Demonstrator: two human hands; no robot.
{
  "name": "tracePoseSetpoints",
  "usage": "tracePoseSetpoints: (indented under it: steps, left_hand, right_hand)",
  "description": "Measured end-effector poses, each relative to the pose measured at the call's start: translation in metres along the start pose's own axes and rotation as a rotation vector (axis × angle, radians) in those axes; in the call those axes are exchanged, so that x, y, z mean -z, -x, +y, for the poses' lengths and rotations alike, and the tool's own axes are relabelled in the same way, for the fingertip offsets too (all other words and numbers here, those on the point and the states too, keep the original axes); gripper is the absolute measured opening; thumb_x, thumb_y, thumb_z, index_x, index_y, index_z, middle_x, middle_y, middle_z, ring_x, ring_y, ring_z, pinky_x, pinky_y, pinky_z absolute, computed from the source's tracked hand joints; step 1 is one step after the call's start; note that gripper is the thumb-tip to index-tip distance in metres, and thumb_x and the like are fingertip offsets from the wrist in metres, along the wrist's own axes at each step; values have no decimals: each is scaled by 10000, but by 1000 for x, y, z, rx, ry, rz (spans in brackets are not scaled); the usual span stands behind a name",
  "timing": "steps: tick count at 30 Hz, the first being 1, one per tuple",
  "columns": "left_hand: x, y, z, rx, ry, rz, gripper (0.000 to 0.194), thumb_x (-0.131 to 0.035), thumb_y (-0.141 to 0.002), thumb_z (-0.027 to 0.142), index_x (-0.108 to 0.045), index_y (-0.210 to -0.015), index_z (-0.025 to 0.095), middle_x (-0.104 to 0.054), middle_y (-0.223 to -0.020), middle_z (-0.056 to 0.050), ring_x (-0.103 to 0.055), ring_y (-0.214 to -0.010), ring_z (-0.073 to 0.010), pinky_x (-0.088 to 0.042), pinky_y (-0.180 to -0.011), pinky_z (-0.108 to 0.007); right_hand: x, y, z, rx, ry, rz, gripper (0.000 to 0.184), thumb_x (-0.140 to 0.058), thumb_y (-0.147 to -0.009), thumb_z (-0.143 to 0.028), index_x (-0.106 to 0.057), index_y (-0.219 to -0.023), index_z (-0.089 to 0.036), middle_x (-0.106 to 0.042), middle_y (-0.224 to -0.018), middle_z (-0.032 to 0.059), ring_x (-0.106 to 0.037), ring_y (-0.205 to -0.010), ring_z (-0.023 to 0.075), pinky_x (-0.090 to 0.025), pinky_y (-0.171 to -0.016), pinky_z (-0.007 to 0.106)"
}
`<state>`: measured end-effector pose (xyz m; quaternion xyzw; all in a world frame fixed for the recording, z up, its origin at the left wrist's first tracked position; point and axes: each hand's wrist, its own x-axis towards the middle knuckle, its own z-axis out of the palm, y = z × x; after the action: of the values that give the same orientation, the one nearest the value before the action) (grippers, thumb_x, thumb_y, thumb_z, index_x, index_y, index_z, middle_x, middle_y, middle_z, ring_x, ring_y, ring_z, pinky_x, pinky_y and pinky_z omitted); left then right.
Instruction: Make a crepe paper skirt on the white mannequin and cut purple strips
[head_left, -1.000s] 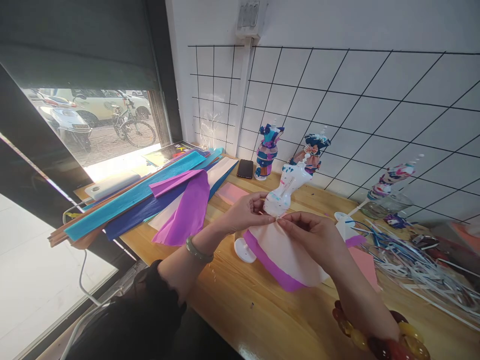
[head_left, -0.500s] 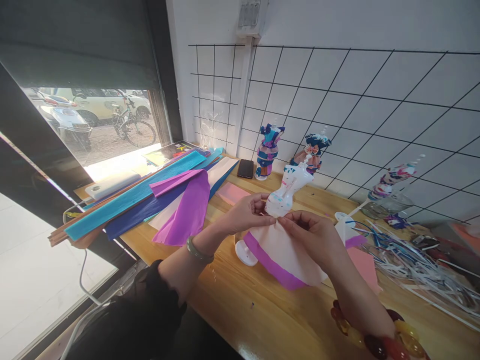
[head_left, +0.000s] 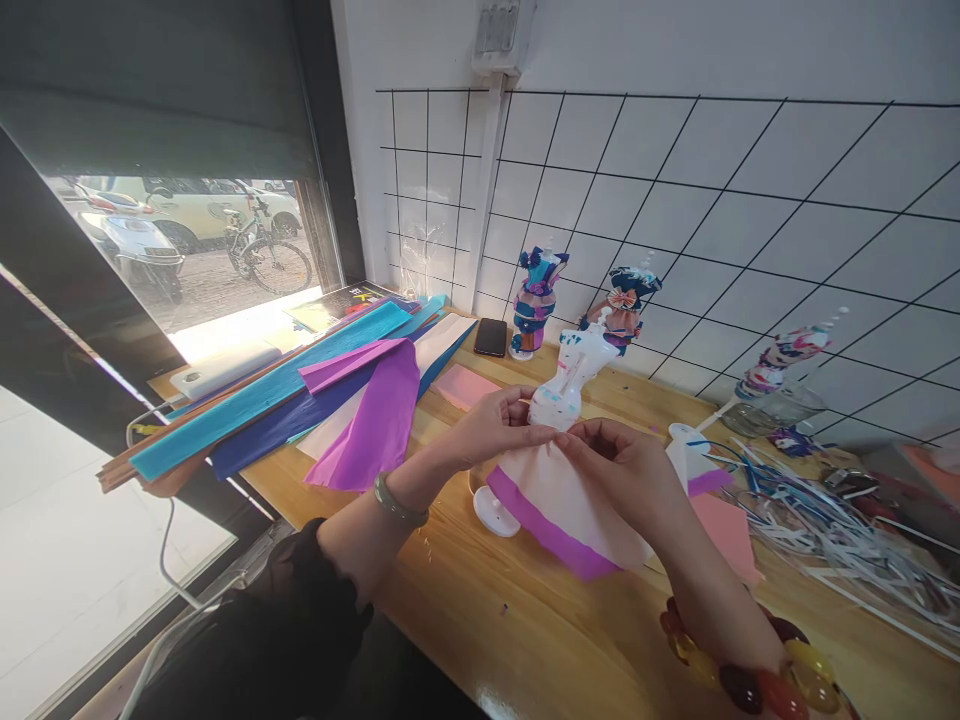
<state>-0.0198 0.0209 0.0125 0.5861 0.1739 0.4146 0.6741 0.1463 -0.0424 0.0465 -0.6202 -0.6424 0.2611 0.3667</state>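
Observation:
A small white mannequin (head_left: pixel 574 370) with flecks of coloured paper stuck to it leans between my hands. Its round base (head_left: pixel 496 513) shows at the lower left. Around its lower part spreads a gathered crepe paper skirt (head_left: pixel 547 490), pale cream over a purple layer. My left hand (head_left: pixel 491 432) is closed, with thumb and fingers pinching the skirt's top edge at the mannequin's hip. Close beside it, my right hand (head_left: pixel 622 468) pinches the same edge at the front. The fingertips almost meet, and the far side of the skirt is hidden.
Crepe paper strips (head_left: pixel 300 390) cover the table's left side, near a black phone (head_left: pixel 491 337). Dressed mannequins (head_left: pixel 534 305) stand by the wall grid, with another (head_left: pixel 784 360) tilted at right. A heap of ribbon strips (head_left: pixel 840 530) and pink paper (head_left: pixel 727 535) lie to the right.
The mannequin's top has tipped slightly to the left, and its base has shifted a little. Both hands keep their pinch on the skirt's edge.

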Motion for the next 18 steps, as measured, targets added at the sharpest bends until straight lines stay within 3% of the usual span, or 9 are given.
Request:
tracePoseSetpoints:
  steps: [4, 18]
  left_hand:
    - [0, -2, -5, -10, -56, 66, 496, -776, -619, 269, -557, -1043, 133, -659, -890, -71, -626, -814, -156, -474, -751, -291]
    - [-1, -1, -8, -14, -34, 54, 484, -732, -675, 338, -548, -1078, 145, -665, -894, -70, -627, -805, -156, -470, -742, -289]
  right_hand:
    - [-3, -1, 3, 26, -11, -18, 282, -588, -756, -455, -638, -750, -178, -627, -726, 29, -522, -663, 157, -385, -577, 275]
    - [6, 0, -2, -25, -27, -140, 355, -577, -764, -506, -656, -915, -195, -668, -841, 34, -554, -739, 175, -401, -605, 280]
